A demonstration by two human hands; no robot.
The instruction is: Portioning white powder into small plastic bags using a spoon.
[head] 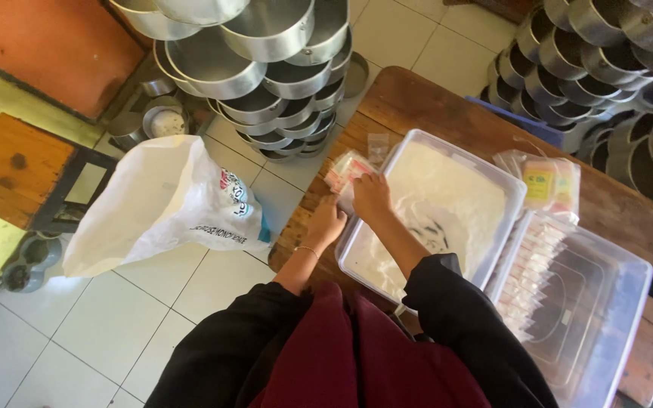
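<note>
Crowded table, open floor to the left

Two plastic tubs fill the wooden table; stacked metal pans block the far side.

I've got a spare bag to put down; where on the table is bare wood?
Bare wood shows at the table's far end, beyond the white tub and left of the sachet pile. It is crowded by the left hand and right hand at the small packets, and where the clear bin fills the near right.
</note>
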